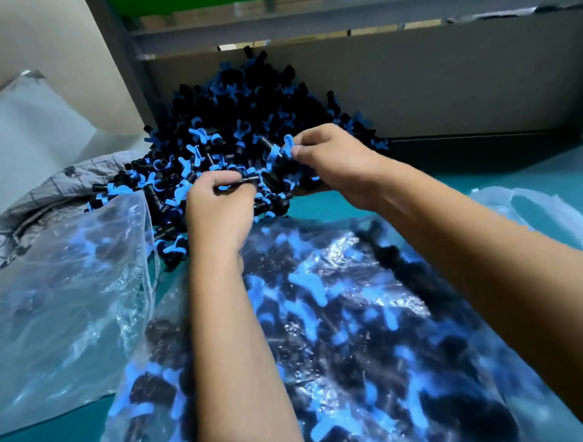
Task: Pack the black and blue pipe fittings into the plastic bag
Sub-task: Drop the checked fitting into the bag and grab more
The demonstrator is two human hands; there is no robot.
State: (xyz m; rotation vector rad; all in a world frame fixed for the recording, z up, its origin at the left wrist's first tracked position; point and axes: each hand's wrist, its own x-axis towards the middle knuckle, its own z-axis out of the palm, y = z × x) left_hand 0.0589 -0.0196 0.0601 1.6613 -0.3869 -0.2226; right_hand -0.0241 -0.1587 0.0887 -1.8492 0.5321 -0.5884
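Hundreds of black and blue pipe fittings [243,121] lie heaped against a grey cardboard wall [445,85] at the far edge of a teal table [451,183], the foot of the heap spreading toward the person's two bare hands. The left hand [216,211], fingers curled, pinches a single fitting [246,181] by its black barrel, held roughly level just above the near edge of the heap. The right hand [330,157], fingers likewise curled, holds a cluster of fittings [280,149] at the heap's right flank; how many it holds cannot be told. Directly below both forearms lies a clear plastic bag [357,319], already holding a broad layer of fittings seen through its glossy film; where its mouth lies cannot be made out from here. A second clear bag [65,286], to the left, also shows fittings through its wall, and a grey checked cloth [36,195] is bunched behind it. At the right edge an empty-looking white plastic bag [555,211] lies flat on the table. The step in hand appears to be gathering: both hands are loading up at the heap, with nothing yet on its way to a bag. The next move would call for drawing the handfuls back toward the body, finding the bag's opening, and releasing inside it without scattering fittings onto the table.
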